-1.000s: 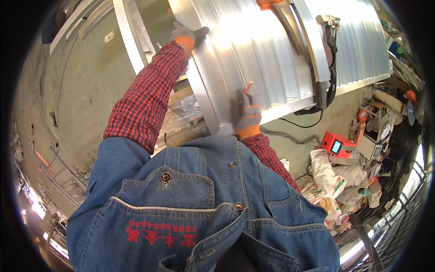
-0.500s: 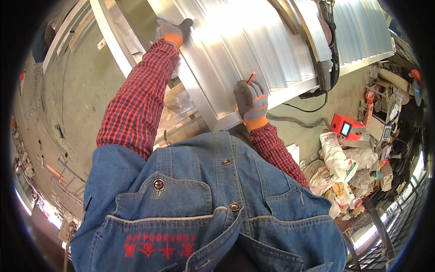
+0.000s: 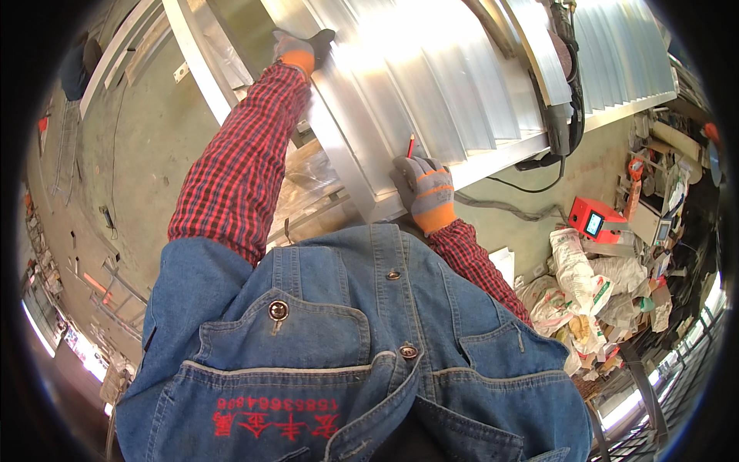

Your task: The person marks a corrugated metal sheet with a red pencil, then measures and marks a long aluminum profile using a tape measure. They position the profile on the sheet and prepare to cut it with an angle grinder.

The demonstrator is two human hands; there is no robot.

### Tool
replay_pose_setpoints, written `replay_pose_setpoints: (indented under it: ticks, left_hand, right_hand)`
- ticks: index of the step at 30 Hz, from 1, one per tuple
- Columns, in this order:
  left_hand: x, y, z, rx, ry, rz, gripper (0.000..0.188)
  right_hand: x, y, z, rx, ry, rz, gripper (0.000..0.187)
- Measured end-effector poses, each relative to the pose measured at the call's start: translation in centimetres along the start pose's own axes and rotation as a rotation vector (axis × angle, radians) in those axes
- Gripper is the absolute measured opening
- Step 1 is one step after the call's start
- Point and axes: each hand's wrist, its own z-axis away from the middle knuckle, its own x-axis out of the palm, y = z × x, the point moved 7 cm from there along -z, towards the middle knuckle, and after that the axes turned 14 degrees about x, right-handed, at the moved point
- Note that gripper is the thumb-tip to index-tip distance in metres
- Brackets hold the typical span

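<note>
A ribbed aluminium panel (image 3: 431,100), shining brightly at the top, lies in front of me within a pale metal frame (image 3: 504,158). At its far left edge my left hand (image 3: 302,51), in a grey and orange glove, grips the edge strip, thumb over the top and fingers partly hidden on the outer side. My right hand (image 3: 425,189), gloved alike, rests at the panel's near corner. A red pencil (image 3: 411,145) is pinched in its fingers, tip up and away from me.
A black-handled tool with a cable (image 3: 560,123) lies across the panel at the right. On the floor beyond stands a red box with a small screen (image 3: 593,222), beside white sacks (image 3: 573,277). Metal bars (image 3: 202,69) lie at the left.
My right hand has shifted slightly left and toward me, and the pencil now points more upright. My left hand stays on the panel's edge; the whole view has shifted a little.
</note>
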Motion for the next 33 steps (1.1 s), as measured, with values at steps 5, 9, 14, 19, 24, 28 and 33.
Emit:
replay_pose_setpoints:
  ticks: [5,9,14,19,24,28,33]
  left_hand:
    - [1.9,-2.4,-0.7,-0.354,0.075,0.852,0.096]
    - [2.2,-6.0,-4.1,-0.336,0.031,0.896,0.096]
    - [1.9,-6.5,-6.9,-0.123,-0.103,0.717,0.1]
    - [-1.5,-2.6,-2.4,0.079,-0.237,0.05,0.083]
    - [-2.0,-2.0,0.0,0.066,-0.42,0.516,0.06]
    - [-1.7,-4.6,-2.4,0.054,-0.461,0.481,0.055]
    - [-1.2,-6.1,-2.7,-0.067,-0.367,0.556,0.054]
  right_hand:
    - [0.5,0.5,0.0,0.058,-0.024,-0.027,0.018]
    - [0.5,0.3,-0.1,0.03,0.041,-0.043,0.017]
    - [0.8,0.1,0.4,0.053,0.021,0.024,0.017]
    - [1.3,0.3,0.1,0.095,-0.01,0.011,0.018]
    - [1.0,0.4,-0.1,0.103,-0.017,-0.017,0.016]
    - [1.2,0.7,-0.4,0.149,-0.096,-0.047,0.013]
    - [1.2,0.5,-0.4,0.135,-0.058,0.005,0.01]
